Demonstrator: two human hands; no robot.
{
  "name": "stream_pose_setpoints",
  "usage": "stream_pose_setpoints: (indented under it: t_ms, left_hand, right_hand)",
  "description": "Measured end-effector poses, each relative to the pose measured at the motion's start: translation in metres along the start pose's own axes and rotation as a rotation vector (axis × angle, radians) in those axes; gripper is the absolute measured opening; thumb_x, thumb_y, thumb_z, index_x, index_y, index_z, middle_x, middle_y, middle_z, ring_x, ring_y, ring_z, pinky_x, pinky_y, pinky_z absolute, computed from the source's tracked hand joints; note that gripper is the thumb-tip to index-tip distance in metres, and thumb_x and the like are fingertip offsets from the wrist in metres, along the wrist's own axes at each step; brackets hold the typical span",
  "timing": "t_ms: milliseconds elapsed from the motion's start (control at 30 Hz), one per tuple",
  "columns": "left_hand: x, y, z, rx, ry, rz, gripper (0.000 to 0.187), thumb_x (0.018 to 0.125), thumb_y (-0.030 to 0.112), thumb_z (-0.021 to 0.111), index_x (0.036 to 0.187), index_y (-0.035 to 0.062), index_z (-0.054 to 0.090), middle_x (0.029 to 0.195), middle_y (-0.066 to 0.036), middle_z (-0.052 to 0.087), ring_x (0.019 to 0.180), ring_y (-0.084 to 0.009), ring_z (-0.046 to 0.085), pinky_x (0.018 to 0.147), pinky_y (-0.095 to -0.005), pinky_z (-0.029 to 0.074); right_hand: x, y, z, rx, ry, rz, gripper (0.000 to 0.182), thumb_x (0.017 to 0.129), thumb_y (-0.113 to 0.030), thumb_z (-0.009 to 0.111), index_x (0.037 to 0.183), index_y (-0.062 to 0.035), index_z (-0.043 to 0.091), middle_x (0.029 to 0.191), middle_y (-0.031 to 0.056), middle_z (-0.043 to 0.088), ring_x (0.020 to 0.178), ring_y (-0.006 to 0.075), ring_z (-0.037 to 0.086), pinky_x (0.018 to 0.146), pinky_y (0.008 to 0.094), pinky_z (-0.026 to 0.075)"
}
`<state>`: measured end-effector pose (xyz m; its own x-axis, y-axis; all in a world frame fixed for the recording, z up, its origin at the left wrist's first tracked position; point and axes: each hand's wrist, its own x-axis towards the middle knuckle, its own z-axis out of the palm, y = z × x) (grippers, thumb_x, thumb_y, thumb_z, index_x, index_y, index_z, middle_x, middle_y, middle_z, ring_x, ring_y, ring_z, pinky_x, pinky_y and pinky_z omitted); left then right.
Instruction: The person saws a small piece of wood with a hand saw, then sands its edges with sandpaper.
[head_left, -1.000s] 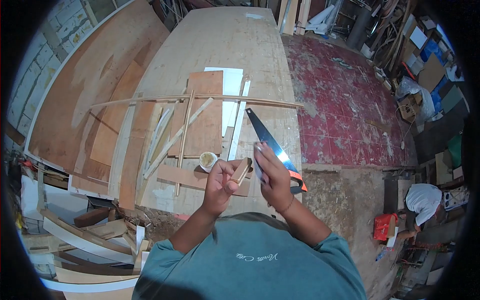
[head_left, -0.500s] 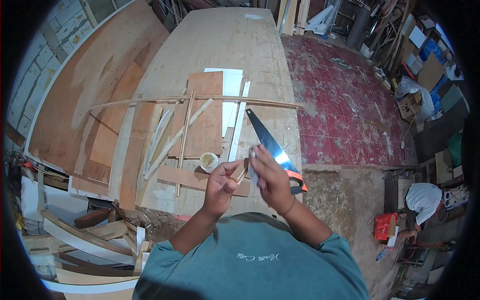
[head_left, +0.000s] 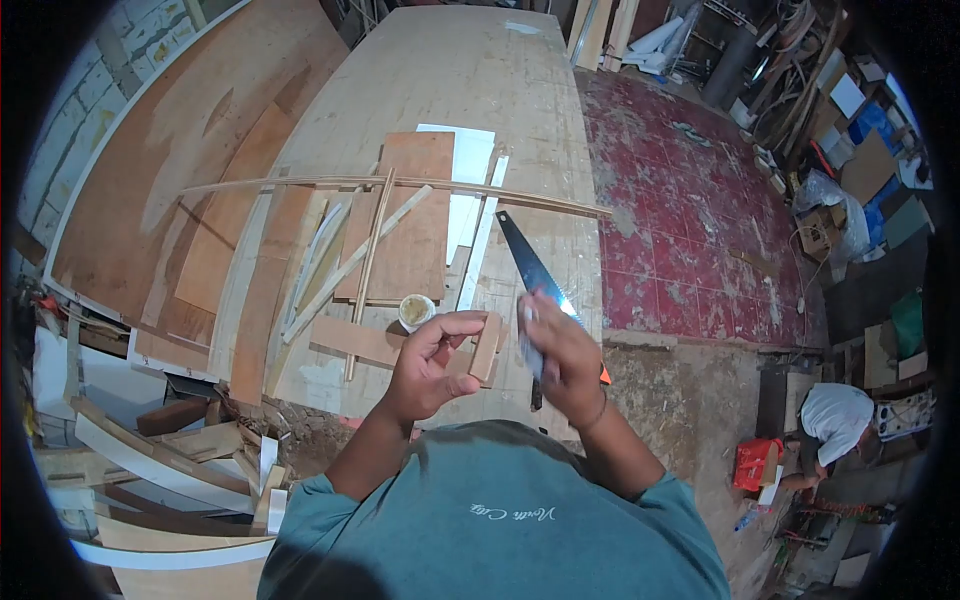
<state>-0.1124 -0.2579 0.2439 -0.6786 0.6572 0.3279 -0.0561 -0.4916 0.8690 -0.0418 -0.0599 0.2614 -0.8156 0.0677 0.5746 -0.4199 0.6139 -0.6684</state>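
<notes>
The small wood block (head_left: 486, 346) sits pinched between thumb and fingers of the left hand (head_left: 428, 362), held upright in the air above the near edge of the table (head_left: 450, 70). Largest to smallest, the risks as I judge them:

The table is crowded. Long thin strips (head_left: 400, 186) and a plywood panel (head_left: 400, 215) lie at 12 o'clock from the hands, some strips crossing loosely; an elbow or sleeve could sweep them off.

The handsaw (head_left: 527, 258) lies at 1 o'clock, its blade pointing away and its handle hidden under the right hand (head_left: 556, 352). A careless reach there could meet the teeth.

The right hand is closed on a small pale piece, likely sandpaper, though blur keeps me from telling for sure. If it rubs hard, the block could twist out of the light grip and drop to the debris-strewn floor (head_left: 690, 400).

The small open tub (head_left: 415, 311) stands at 11 o'clock, just beside the left hand; a knock would spill it.
</notes>
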Motion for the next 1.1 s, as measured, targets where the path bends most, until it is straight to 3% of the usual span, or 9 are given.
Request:
stream_pose_setpoints:
  t_ms: [67,200,333,467,567,700,833,933,1100]
  left_hand:
    - [-0.003,0.000,-0.002,-0.030,0.024,-0.058,0.068,0.070,0.024,0.084,0.121,-0.0006,0.045,0.127,-0.017,0.050,0.123,-0.0236,0.045,0.107,-0.0388,0.031]
    - [-0.002,-0.002,-0.004,-0.009,-0.024,0.029,0.071,0.065,0.026,0.087,0.112,0.0057,0.038,0.126,-0.019,0.051,0.122,-0.0242,0.046,0.106,-0.0398,0.031]
    - [-0.002,-0.001,-0.006,0.018,-0.020,-0.001,0.069,0.065,0.027,0.087,0.108,0.0070,0.037,0.125,-0.019,0.052,0.123,-0.0259,0.047,0.106,-0.0399,0.031]
    - [-0.003,-0.004,-0.010,0.002,-0.044,0.039,0.069,0.064,0.024,0.088,0.106,0.0078,0.036,0.124,-0.019,0.052,0.123,-0.0257,0.046,0.106,-0.0400,0.031]
    - [-0.004,-0.005,-0.009,-0.004,-0.011,0.002,0.068,0.063,0.024,0.088,0.103,0.0088,0.035,0.123,-0.019,0.052,0.123,-0.0263,0.046,0.106,-0.0403,0.031]
    - [-0.002,-0.008,-0.008,-0.064,-0.042,0.016,0.067,0.065,0.028,0.087,0.104,0.0085,0.036,0.122,-0.018,0.053,0.123,-0.0266,0.046,0.107,-0.0404,0.029]
    - [-0.003,-0.007,-0.005,-0.006,0.004,-0.022,0.068,0.066,0.033,0.086,0.106,0.0074,0.037,0.122,-0.019,0.052,0.122,-0.0262,0.047,0.106,-0.0405,0.031]
    - [-0.001,-0.006,-0.001,-0.063,0.035,-0.027,0.065,0.068,0.033,0.084,0.104,0.0074,0.037,0.121,-0.018,0.052,0.120,-0.0251,0.047,0.105,-0.0396,0.032]
    - [0.002,0.000,0.012,-0.080,0.083,-0.091,0.084,0.078,0.038,0.076,0.135,-0.0006,0.029,0.132,-0.015,0.044,0.122,-0.0229,0.045,0.105,-0.0371,0.032]
  right_hand:
    - [-0.003,-0.029,-0.006,0.203,-0.126,-0.364,0.038,0.079,-0.007,0.059,0.116,-0.0054,0.062,0.125,0.0163,0.058,0.121,0.0376,0.051,0.103,0.0456,0.040]
    - [0.004,0.005,0.009,-0.068,-0.056,0.014,0.036,0.076,-0.010,0.063,0.112,-0.0092,0.065,0.126,0.0141,0.058,0.122,0.0334,0.052,0.104,0.0451,0.039]
    - [-0.001,-0.032,0.001,0.059,-0.199,-0.418,0.041,0.075,-0.010,0.062,0.116,-0.0117,0.063,0.124,0.0130,0.059,0.121,0.0337,0.052,0.104,0.0445,0.040]
    - [0.000,0.010,0.004,-0.149,-0.080,-0.001,0.041,0.074,-0.008,0.062,0.115,-0.0099,0.063,0.128,0.0143,0.056,0.119,0.0343,0.053,0.103,0.0470,0.039]
    - [-0.007,-0.029,-0.004,0.127,-0.148,-0.371,0.043,0.073,-0.002,0.064,0.116,-0.0066,0.062,0.124,0.0174,0.058,0.117,0.0370,0.053,0.101,0.0461,0.040]
    - [-0.005,0.013,0.014,-0.074,-0.095,0.049,0.042,0.075,-0.011,0.064,0.117,-0.0072,0.061,0.125,0.0177,0.057,0.120,0.0366,0.052,0.104,0.0487,0.037]
    - [-0.015,-0.028,0.005,0.119,-0.111,-0.381,0.042,0.076,-0.001,0.059,0.118,-0.0042,0.060,0.125,0.0188,0.057,0.121,0.0381,0.050,0.104,0.0482,0.038]
    - [-0.012,0.006,0.020,-0.016,-0.008,-0.054,0.039,0.079,-0.008,0.057,0.118,-0.0058,0.061,0.126,0.0183,0.056,0.123,0.0362,0.050,0.105,0.0496,0.035]
    - [-0.015,-0.030,0.009,0.142,-0.083,-0.281,0.045,0.073,-0.006,0.065,0.118,-0.0052,0.060,0.128,0.0192,0.055,0.123,0.0410,0.048,0.103,0.0499,0.039]
